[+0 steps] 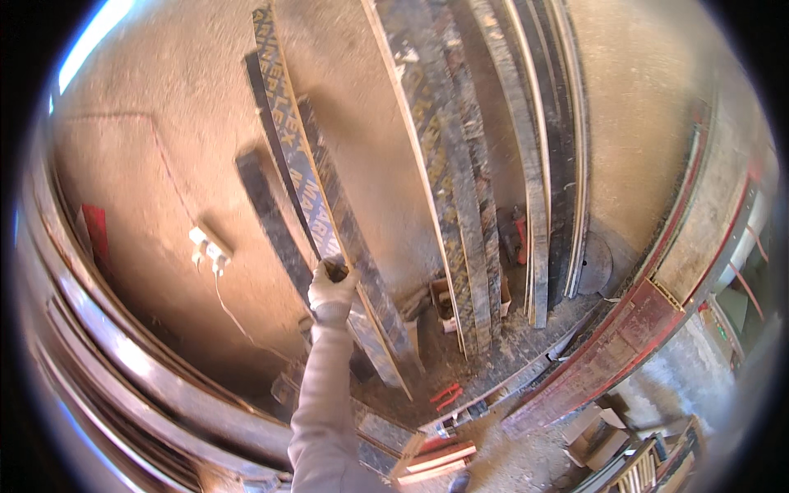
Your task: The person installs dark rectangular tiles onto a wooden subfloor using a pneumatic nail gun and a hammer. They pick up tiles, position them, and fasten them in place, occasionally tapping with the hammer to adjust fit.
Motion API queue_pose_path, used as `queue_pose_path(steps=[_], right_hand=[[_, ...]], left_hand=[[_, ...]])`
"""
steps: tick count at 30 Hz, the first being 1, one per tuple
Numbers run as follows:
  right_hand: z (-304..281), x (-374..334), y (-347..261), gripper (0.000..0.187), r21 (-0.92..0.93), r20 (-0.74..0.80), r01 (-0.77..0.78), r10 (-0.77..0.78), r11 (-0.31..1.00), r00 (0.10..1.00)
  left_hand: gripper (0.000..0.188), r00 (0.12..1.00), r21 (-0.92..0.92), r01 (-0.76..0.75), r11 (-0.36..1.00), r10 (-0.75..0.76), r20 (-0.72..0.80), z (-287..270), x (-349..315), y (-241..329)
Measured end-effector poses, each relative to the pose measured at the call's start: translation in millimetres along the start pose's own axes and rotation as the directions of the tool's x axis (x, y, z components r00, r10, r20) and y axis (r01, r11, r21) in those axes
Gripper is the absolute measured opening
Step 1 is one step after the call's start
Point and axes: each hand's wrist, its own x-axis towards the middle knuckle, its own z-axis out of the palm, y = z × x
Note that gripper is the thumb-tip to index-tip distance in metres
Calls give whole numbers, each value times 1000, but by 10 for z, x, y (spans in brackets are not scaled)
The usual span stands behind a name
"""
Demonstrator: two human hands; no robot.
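My left hand [333, 287], in a pale glove, reaches up from the lower edge with the arm stretched out. Its fingers are curled around the edge of a long plywood strip [302, 164] with a dark printed face, which leans against the wall. Behind and beside this strip lean a shorter dark board [271, 214] to the left and another dark strip [349, 226] to the right. The fingertips are partly hidden behind the strip. My right hand is out of sight.
More tall boards [431, 164] and narrow strips [534, 156] lean further right, near a round grey disc [593, 264]. A power socket with a cable [209, 249] hangs left. Red-handled pliers [446, 396] lie low. A long reddish board [588, 353] and an open cardboard box [596, 435] are at right.
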Motion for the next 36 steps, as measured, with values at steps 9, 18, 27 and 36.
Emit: queue_pose_path(steps=[9,18,27,36], right_hand=[[-622,-214,-2816,47,229,-435,649,-520,726,735],[-1105,-713,-1216,36,764,-645,450,515,463,565],[-1935,-750,2199,63,854,-327,487,917,183,229],[-2520,-1140,3492,54,319,-47,886,928,-336,369]], left_hand=[[85,634,-691,226,686,435,640,504,-1998,2211],[109,-168,-778,220,589,808,565,932,-5977,2465],[58,-533,-850,-331,410,662,527,944,-6886,1429],[25,-327,-866,-2,500,818,473,1012,-8373,3358]])
